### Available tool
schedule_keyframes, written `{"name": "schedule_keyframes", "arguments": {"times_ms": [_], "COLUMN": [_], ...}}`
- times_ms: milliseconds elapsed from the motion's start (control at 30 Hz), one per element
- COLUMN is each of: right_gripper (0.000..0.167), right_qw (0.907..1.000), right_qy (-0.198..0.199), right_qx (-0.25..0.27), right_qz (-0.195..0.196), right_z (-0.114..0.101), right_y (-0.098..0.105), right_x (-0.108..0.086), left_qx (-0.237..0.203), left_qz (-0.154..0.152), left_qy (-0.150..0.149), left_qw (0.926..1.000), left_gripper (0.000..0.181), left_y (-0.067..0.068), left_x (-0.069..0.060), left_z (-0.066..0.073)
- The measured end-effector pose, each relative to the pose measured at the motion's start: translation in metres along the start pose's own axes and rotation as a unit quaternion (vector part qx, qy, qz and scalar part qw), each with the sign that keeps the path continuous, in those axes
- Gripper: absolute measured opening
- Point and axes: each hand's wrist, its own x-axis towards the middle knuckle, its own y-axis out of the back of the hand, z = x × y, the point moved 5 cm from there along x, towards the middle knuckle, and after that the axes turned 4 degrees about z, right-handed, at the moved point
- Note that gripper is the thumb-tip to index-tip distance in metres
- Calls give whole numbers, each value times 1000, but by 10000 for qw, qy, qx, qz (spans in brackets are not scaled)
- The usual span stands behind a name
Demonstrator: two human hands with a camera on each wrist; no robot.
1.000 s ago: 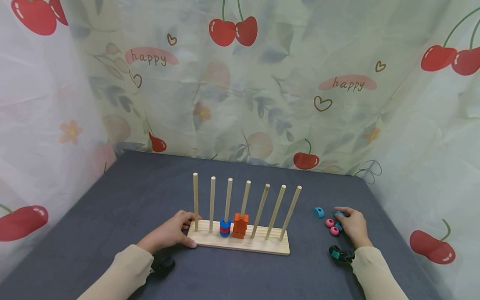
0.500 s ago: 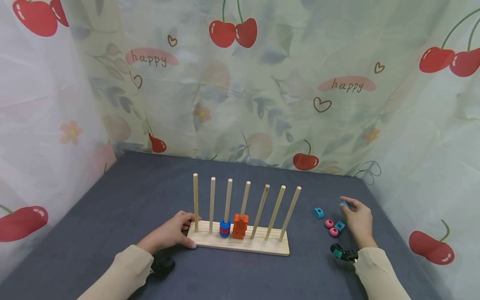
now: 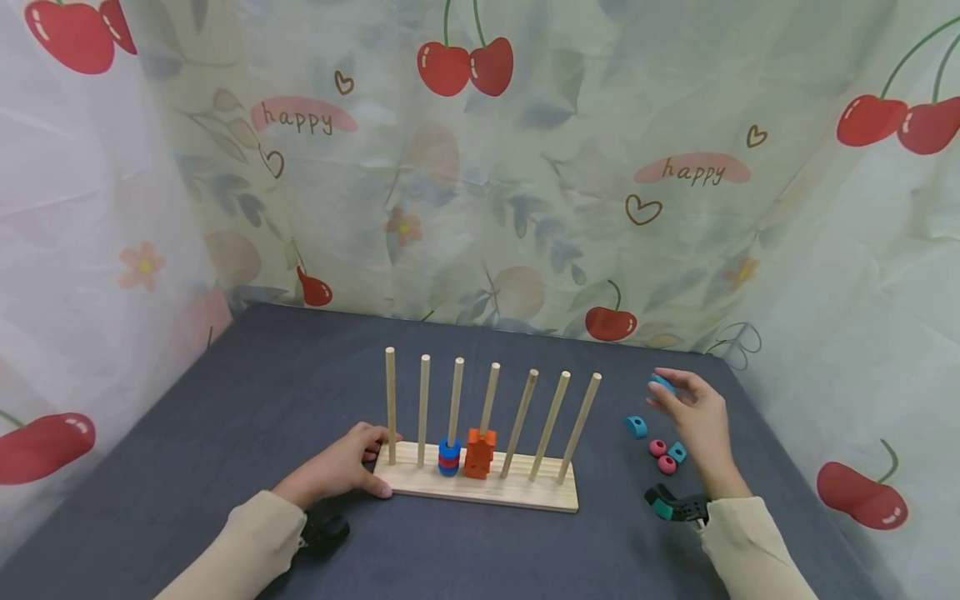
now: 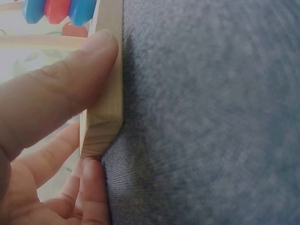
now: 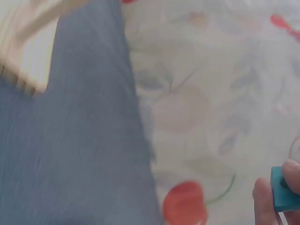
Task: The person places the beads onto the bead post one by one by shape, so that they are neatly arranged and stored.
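Look, the left hand (image 3: 341, 462) holds the left end of the board (image 3: 517, 493), with its thumb on the near edge and its other fingers bent around behind the end. Seven sticks (image 3: 391, 408) stand up in a row on the board. On the third stick from the board's left end sit three beads (image 3: 449, 458), blue, red and blue. On the next stick along the board is an orange stack (image 3: 480, 454); I cannot tell how many bits make it. Well to the right of the board, the right hand (image 3: 701, 421) pinches a blue block (image 3: 662, 383) between its thumb and fingers. More bits lie on the table (image 3: 322, 358) to the right of the board, between it and the right arm. One is a blue arch (image 3: 637, 427), the nearest of them to the board. Two pink beads (image 3: 657, 448) lie close together a bit farther from the board, and a blue cube (image 3: 677, 452) with a hole is just beside them. Behind the board hangs a cloth (image 3: 360, 183) with red cherries.
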Motion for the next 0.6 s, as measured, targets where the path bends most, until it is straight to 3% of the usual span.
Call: {"name": "schedule_keyframes", "arguments": {"times_ms": [267,600], "right_gripper": [38,37], "right_qw": [9987,9971], "right_qy": [182,456], "right_qx": [-434,381], "right_qz": [-205,-465], "right_z": [-36,-68], "right_y": [-15,-30], "right_x": [-13,-25], "left_qx": [1,14], "left_qz": [2,-24], "left_qy": [5,-24], "left_qw": [10000,10000], "left_gripper": [71,71], "left_y": [0,1], "left_x": [0,-1], "left_z": [-1,2]}}
